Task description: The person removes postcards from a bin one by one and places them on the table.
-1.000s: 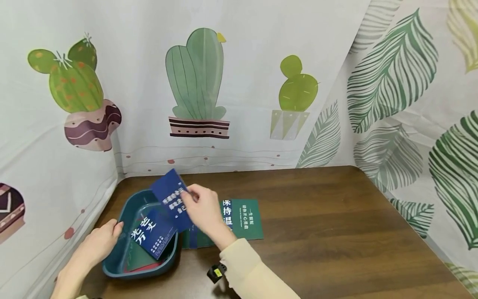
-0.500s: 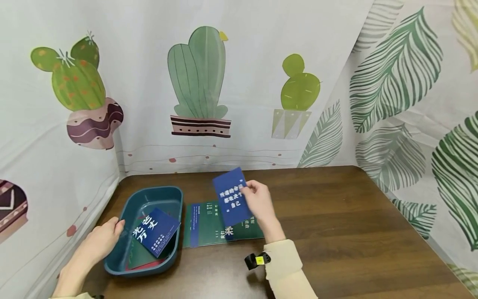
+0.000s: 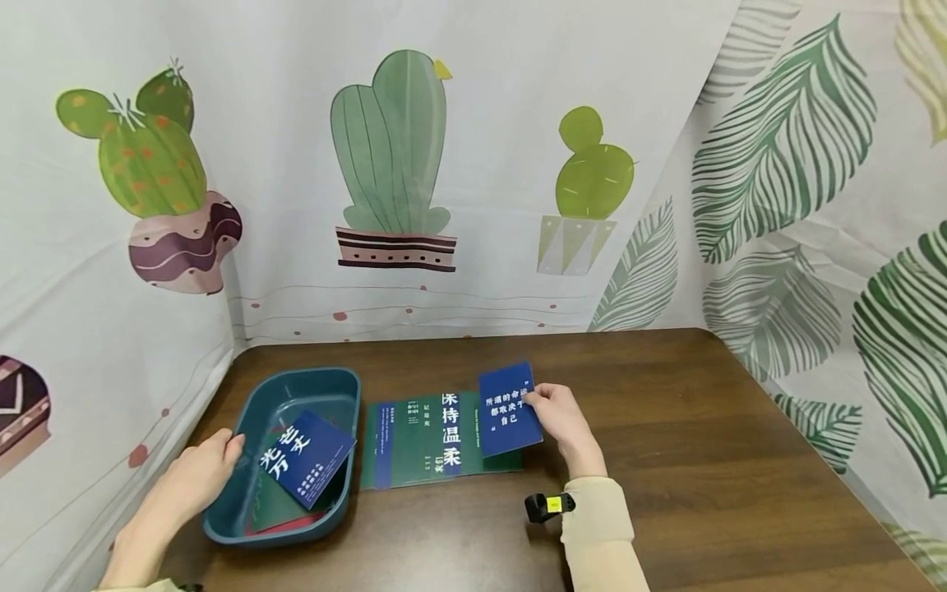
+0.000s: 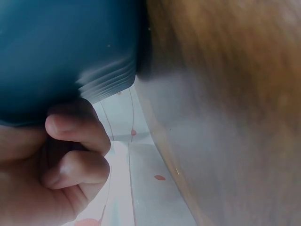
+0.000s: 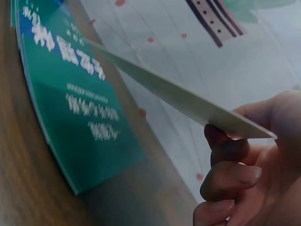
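My right hand [image 3: 564,423] pinches the right edge of a blue card [image 3: 506,411] printed with white characters. The card hangs over the right end of a row of overlapping green and blue cards [image 3: 413,444] on the table. In the right wrist view, the card's pale back [image 5: 188,101] slants above the green end card [image 5: 80,141], apart from it. At the left, my left hand [image 3: 198,475] grips the rim of a teal plastic basin [image 3: 303,386]; curled fingers [image 4: 80,167] show against its outer wall. Inside the basin lie a blue card [image 3: 309,460], a green card [image 3: 277,506] and something red beneath.
The brown wooden table [image 3: 666,460] ends at the back against a white curtain [image 3: 488,148] with cactus and leaf prints. A black band with a yellow tag [image 3: 549,506] sits at the right sleeve's cuff.
My right hand has carried the blue card rightward from above the basin to over the row's right end, turning it more upright. The left hand stays at the basin rim.
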The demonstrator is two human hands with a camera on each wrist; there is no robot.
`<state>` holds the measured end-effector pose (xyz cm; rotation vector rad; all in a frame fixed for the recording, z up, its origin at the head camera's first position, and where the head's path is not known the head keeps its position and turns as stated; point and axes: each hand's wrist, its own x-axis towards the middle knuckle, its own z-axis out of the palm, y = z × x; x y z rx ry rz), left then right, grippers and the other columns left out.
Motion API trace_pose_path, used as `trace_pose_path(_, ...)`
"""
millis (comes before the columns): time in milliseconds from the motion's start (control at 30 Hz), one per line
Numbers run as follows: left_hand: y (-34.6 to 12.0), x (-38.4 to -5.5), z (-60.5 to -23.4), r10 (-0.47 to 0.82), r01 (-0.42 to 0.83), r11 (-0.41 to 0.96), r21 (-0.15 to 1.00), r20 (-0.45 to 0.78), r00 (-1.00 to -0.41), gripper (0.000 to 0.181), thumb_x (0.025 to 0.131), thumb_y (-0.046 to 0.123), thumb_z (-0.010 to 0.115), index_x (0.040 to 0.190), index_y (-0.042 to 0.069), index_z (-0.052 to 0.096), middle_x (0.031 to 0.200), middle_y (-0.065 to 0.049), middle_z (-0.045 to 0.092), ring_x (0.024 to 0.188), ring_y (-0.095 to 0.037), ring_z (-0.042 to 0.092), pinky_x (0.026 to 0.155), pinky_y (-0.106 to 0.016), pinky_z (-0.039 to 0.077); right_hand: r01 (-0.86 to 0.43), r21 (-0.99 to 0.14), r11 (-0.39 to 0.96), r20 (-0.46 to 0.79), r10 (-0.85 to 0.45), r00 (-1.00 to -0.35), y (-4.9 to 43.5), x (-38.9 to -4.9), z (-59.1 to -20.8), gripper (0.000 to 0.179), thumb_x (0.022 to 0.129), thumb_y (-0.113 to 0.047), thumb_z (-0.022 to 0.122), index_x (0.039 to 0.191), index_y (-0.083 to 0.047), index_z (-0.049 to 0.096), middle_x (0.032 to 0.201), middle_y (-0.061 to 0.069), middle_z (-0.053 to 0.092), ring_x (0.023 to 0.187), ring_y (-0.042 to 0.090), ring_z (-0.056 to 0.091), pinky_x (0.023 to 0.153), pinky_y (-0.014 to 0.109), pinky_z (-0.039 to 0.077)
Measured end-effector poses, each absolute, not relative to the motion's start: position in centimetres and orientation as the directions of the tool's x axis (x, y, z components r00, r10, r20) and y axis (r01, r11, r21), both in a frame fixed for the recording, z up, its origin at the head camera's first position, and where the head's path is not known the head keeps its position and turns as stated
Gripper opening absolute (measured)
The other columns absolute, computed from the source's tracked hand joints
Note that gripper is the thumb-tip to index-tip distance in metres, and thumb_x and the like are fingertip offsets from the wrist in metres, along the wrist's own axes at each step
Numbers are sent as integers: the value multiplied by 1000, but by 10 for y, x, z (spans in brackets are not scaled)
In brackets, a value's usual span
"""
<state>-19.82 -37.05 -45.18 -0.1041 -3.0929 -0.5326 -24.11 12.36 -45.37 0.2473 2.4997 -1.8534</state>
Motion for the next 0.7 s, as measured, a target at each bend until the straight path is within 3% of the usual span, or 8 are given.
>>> trace_pose_path(233,-370,-198,-450,65,63,941,333,4,-998,37,107,26,35,103,-7,53,84,-24,61,82,-51,61,65,-59,43,210,-939,271,-195,84,-977,128,-241,-469,19,97,-12,56,83,-1,62,61,3,56,48,12,49,45,25,34)
trace_pose_path(700,-369,-195,-449,76,71,938,338,-2,-997,38,106,25,36,104,-9,52,83,-23,62,79,-48,62,63,-59,44,193,-903,383,-184,59,-981,125,-241,-476,20,96,-14,61,80,-2,62,60,2,50,50,14,43,47,26,33)
